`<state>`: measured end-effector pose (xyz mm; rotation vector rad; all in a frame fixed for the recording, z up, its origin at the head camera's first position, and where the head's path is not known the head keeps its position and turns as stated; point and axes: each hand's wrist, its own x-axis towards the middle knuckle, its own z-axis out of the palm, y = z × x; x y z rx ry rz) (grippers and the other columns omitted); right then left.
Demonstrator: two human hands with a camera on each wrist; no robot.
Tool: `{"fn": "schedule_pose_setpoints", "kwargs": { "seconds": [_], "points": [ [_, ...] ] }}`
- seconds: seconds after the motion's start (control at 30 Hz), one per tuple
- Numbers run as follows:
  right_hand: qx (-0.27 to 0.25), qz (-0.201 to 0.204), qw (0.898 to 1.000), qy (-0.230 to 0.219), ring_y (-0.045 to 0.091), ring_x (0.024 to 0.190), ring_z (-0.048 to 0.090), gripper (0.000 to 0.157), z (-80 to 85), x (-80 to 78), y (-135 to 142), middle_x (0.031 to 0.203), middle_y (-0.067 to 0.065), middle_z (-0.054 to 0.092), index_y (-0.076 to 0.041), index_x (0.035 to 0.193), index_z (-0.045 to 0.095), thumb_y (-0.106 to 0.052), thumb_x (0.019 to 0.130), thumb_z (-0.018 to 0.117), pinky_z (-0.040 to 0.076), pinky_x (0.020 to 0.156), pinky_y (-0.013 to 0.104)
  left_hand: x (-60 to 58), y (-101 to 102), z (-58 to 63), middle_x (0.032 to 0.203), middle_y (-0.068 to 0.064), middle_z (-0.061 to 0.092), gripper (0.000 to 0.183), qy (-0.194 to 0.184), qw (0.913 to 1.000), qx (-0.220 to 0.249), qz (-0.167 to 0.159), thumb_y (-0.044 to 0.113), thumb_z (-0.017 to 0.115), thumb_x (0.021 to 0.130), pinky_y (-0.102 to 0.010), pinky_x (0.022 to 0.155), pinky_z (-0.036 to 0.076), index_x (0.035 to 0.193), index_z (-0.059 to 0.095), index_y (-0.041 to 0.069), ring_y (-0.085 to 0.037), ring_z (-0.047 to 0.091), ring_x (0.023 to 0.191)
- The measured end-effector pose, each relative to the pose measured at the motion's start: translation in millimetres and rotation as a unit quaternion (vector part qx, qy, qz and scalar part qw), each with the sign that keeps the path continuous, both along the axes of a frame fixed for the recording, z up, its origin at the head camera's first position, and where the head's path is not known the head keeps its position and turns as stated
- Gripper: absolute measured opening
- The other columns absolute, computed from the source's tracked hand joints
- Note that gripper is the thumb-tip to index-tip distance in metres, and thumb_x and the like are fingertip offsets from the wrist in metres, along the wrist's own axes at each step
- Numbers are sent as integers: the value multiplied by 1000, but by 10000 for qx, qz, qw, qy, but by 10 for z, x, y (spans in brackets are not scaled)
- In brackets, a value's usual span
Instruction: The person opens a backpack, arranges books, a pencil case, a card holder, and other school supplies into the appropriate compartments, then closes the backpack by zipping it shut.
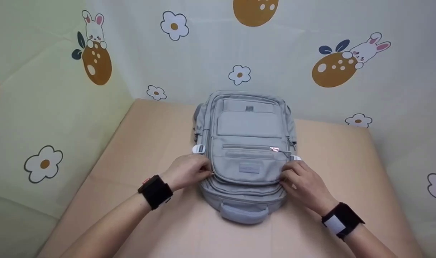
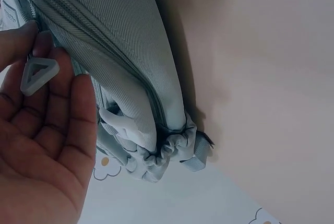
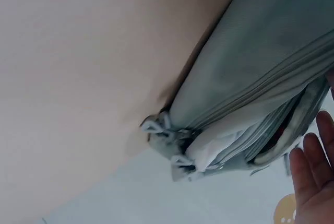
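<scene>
A grey backpack (image 1: 252, 125) lies on its back, its top carry handle (image 1: 244, 213) toward me. At the left edge of its front panel, my left hand (image 1: 191, 170) pinches a zipper pull (image 2: 40, 76) with a pale triangular tab, seen in the left wrist view. Across from it, my right hand (image 1: 303, 181) holds the panel's right edge between thumb and forefinger, the other fingers (image 3: 308, 174) looser. In the right wrist view, that side of the compartment (image 3: 276, 135) gapes, showing a dark inside. The fingertips at the right edge are partly hidden.
The backpack rests on a peach-coloured table (image 1: 160, 132). Behind it and to the left hang pale sheets (image 1: 203, 53) printed with flowers and rabbits. A short front zipper (image 1: 246, 147) crosses the panel, and white strap buckles (image 1: 199, 149) stick out at both sides.
</scene>
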<state>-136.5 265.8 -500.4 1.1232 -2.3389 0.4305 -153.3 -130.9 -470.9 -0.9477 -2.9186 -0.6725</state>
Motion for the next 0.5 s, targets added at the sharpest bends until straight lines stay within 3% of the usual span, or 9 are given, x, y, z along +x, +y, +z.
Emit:
{"fn": "schedule_pose_setpoints", "kwargs": {
  "seconds": [0.13, 0.27, 0.5],
  "points": [
    [54, -15, 9999, 125, 24, 101, 60, 28, -11, -46, 50, 107, 4, 63, -13, 97, 68, -1, 75, 82, 55, 80, 37, 6, -10, -3, 75, 14, 63, 10, -120, 9998, 124, 121, 22, 79, 88, -31, 65, 50, 84, 70, 20, -8, 58, 69],
    [140, 166, 9992, 339, 25, 97, 60, 21, -21, -99, 38, 105, 4, 63, -12, 94, 68, 0, 79, 77, 55, 78, 37, 12, -17, -8, 75, 14, 62, 11, -26, 10000, 68, 41, 22, 79, 89, -31, 63, 48, 83, 70, 21, -8, 56, 69],
    [472, 399, 9967, 519, 27, 99, 60, 8, -55, -129, 37, 106, 8, 65, -8, 95, 69, -7, 91, 63, 53, 86, 37, 42, 7, 17, 73, 14, 60, 12, 183, 9998, -40, -106, 20, 78, 87, -30, 60, 46, 79, 70, 21, -9, 54, 70]
  ]
}}
